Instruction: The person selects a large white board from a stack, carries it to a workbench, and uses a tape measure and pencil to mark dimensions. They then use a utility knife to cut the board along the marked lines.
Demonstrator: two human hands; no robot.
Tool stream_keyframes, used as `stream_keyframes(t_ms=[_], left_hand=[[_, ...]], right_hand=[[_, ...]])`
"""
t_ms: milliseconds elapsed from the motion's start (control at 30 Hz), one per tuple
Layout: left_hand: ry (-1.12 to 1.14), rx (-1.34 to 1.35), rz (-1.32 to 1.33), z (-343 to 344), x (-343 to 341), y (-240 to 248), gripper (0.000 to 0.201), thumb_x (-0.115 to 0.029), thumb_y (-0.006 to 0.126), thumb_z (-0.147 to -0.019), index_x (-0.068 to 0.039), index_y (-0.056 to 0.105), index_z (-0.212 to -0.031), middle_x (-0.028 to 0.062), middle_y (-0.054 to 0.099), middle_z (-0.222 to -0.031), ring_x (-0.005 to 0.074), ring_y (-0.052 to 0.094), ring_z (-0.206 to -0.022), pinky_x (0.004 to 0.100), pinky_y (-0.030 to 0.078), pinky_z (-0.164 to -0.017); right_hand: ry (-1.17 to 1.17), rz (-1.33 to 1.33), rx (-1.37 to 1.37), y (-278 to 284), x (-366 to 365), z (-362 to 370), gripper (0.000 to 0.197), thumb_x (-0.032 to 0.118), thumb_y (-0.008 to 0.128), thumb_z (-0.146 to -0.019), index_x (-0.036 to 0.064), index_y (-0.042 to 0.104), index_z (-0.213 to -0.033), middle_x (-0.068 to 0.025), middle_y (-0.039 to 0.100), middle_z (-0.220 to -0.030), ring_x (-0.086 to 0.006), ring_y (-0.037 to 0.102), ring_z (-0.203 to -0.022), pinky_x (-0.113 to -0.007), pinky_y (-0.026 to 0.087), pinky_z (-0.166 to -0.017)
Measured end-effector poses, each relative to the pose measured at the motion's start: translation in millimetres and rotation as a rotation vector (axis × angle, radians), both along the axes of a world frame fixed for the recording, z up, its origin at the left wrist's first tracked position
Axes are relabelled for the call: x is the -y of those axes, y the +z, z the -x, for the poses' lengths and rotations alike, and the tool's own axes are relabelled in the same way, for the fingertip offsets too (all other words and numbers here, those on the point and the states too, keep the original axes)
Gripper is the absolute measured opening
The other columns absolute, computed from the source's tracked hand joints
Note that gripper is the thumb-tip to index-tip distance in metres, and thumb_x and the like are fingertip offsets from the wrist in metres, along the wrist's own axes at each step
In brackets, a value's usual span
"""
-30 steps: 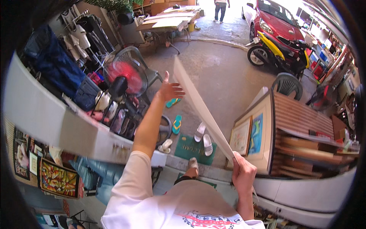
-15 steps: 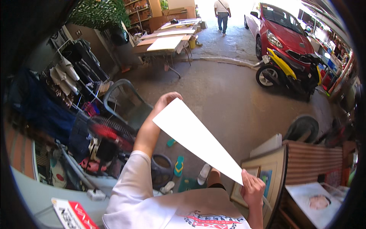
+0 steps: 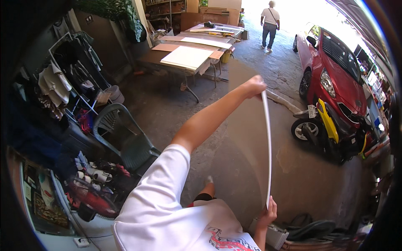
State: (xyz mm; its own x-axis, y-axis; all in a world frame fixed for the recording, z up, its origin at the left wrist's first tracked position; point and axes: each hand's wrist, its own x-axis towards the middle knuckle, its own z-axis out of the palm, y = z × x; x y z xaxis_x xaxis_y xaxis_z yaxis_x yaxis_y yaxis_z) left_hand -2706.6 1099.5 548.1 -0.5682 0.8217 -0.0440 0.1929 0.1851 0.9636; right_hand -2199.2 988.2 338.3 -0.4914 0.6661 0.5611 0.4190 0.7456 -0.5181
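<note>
A white flat board (image 3: 268,144) stands almost edge-on in front of me, so only its narrow edge shows as a slightly bowed strip. My left hand (image 3: 254,86) reaches out with the arm nearly straight, fingers closed round the far end. At the near end, low on the right, my right hand (image 3: 268,212) grips the board, its thumb and fingers partly hidden behind the edge. The faces of the board are turned out of sight.
A work table (image 3: 190,72) with several boards stands ahead to the left. A green plastic chair (image 3: 121,134) is on my left. Right are a yellow motorbike (image 3: 328,121) and a red car (image 3: 335,71). A person (image 3: 270,25) is walking farther off.
The board has turned from showing its broad white face to nearly edge-on and swung rightward. My left hand has moved farther out and right. My view has shifted; the person ahead is still walking.
</note>
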Motion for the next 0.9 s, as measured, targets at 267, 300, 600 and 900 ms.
stream_keyframes(t_ms=[267, 300, 600, 900], left_hand=[[0.191, -0.163, -0.424, 187, -180, 49, 0.029, 0.001, 0.054, -0.088, 0.007, 0.059, -0.116, 0.0153, 0.067, -0.095, 0.0201, 0.062, -0.078, 0.0378, 0.052, -0.068], [0.198, -0.144, -0.481, 217, -186, 44, 0.031, 0.001, 0.053, -0.089, 0.007, 0.059, -0.119, 0.0148, 0.067, -0.098, 0.0195, 0.063, -0.082, 0.0367, 0.052, -0.070], [0.459, -0.071, -0.974, 489, -181, 18, 0.031, 0.002, 0.053, -0.096, 0.000, 0.052, -0.127, 0.0109, 0.063, -0.118, 0.0162, 0.059, -0.104, 0.0306, 0.049, -0.093], [0.736, 0.117, -1.092, 619, -141, -156, 0.072, 0.005, 0.054, -0.094, -0.005, 0.021, -0.157, 0.0152, 0.040, -0.155, 0.0288, 0.041, -0.144, 0.0423, 0.035, -0.119]], right_hand=[[-0.332, 0.562, -0.168, -72, -261, 297, 0.031, 0.010, 0.063, -0.097, 0.0061, 0.071, -0.127, -0.0174, 0.074, -0.113, -0.0217, 0.071, -0.093, -0.035, 0.054, -0.081], [-0.242, 0.527, -0.221, -72, -295, 333, 0.035, 0.007, 0.059, -0.096, -0.0010, 0.067, -0.129, -0.0202, 0.070, -0.126, -0.0210, 0.071, -0.101, -0.035, 0.054, -0.084], [0.197, 1.052, -1.026, -13, -534, 659, 0.059, 0.009, 0.049, -0.105, -0.0037, 0.020, -0.155, -0.0189, 0.045, -0.150, -0.0285, 0.048, -0.135, -0.041, 0.040, -0.112], [0.730, 1.205, -0.786, 24, -760, 1071, 0.047, 0.001, 0.051, -0.103, -0.0007, 0.037, -0.148, -0.0171, 0.051, -0.145, -0.0275, 0.055, -0.130, -0.041, 0.048, -0.108]])
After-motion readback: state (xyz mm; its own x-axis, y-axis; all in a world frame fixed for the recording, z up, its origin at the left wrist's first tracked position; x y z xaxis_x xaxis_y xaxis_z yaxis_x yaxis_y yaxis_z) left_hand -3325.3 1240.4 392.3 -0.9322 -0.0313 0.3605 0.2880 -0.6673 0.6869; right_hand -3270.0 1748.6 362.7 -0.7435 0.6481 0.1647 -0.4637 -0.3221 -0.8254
